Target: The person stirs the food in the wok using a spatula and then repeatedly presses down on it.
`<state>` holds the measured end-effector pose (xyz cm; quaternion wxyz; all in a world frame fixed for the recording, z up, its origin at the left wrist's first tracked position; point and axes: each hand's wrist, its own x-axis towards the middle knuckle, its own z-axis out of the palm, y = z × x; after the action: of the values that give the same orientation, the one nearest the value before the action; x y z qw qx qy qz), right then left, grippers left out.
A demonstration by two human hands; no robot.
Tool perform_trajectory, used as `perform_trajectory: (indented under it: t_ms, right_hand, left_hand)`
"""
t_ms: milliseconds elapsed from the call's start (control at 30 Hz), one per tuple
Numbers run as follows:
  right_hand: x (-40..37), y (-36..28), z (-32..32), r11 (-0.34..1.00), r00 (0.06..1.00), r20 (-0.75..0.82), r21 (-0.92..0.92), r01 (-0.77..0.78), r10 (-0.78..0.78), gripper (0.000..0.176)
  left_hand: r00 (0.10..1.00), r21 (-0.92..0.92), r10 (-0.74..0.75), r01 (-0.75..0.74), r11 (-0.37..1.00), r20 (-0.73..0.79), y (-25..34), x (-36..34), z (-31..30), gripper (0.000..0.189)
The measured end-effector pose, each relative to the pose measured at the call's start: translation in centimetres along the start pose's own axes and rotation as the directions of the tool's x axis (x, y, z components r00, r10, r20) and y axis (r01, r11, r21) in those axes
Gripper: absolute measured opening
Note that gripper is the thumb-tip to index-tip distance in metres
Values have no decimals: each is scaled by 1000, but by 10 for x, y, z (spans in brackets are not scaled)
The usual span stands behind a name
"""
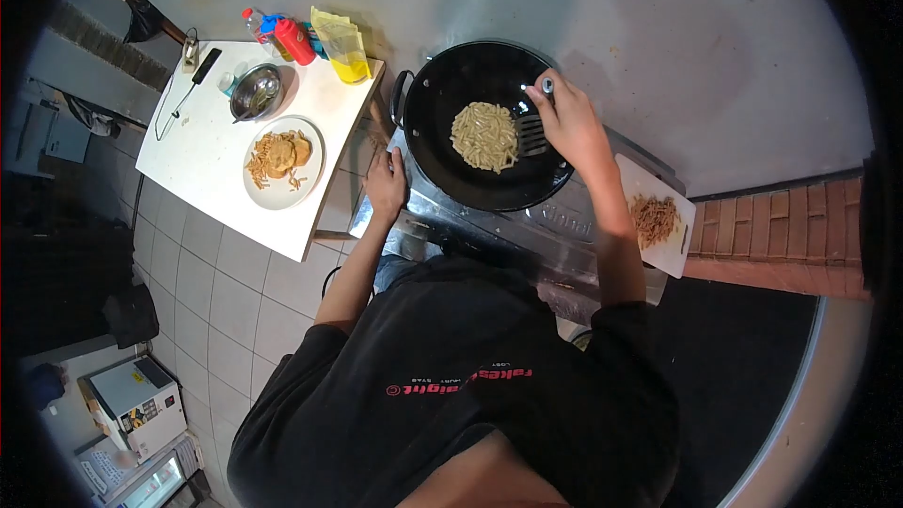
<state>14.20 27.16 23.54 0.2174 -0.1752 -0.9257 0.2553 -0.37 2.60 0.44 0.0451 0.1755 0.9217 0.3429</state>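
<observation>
A slotted spatula [531,135] is in my right hand [572,127], whose fingers wrap round its handle over the right side of a black wok [470,190]. The spatula's slotted end touches the edge of a heap of short, pale yellow-green pieces [483,137] in the wok. What food these are I cannot make out. My left hand [386,186] rests at the left edge of the metal stove [433,212], just below the wok's side handle [399,100]. Its fingers look extended and hold nothing visible.
On the left, a white table [198,183] bears a plate [314,174] of fried food, a metal bowl [246,94], a red bottle [293,40] and a yellow pouch [348,61]. Right of the stove lies a white cutting board [670,259] with brown strips [653,220]. A wall stands behind the wok.
</observation>
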Motion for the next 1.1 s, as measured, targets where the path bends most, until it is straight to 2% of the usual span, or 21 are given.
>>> perform_trajectory:
  t_ms: [133,200,300,400,533,600,833,933,1000,1100]
  right_hand:
    - [0,-17,-5,999,999,-37,28,-14,15,28]
    - [2,-24,-13,995,995,-75,-65,-69,64,31]
    - [5,-23,-13,982,995,-80,-176,-67,54,36]
    - [7,-18,-9,976,997,-45,-207,-74,66,39]
    - [9,-9,4,980,996,-43,-177,-88,82,40]
    - [9,-12,7,989,992,-66,-95,-114,108,41]
    - [8,-26,-5,973,978,-151,-160,-168,144,44]
    - [8,-22,5,972,988,-105,-196,-129,110,44]
    - [8,-26,10,979,987,-45,-134,-156,151,45]
    - [9,-28,12,984,986,-86,-94,-153,145,48]
  left_hand:
    - [998,-24,14,-15,1000,-61,-8,1,8,51]
    - [1000,-5,-18,18,1000,-22,-11,3,11,52]
    - [1000,-5,-7,7,1000,-2,-1,0,2,58]
    - [1000,-2,0,0,1000,1,0,0,0,57]
    - [1000,-21,17,-17,1000,-6,-3,0,3,57]
    - [1000,-27,9,-9,1000,-30,-6,2,6,50]
    - [998,-36,32,-34,999,-59,-9,2,11,51]
    - [999,-33,16,-18,999,-51,-7,2,8,52]
    - [999,-34,9,-10,999,-41,-5,2,7,52]
    - [1000,-22,-1,1,1000,-18,-7,3,8,51]
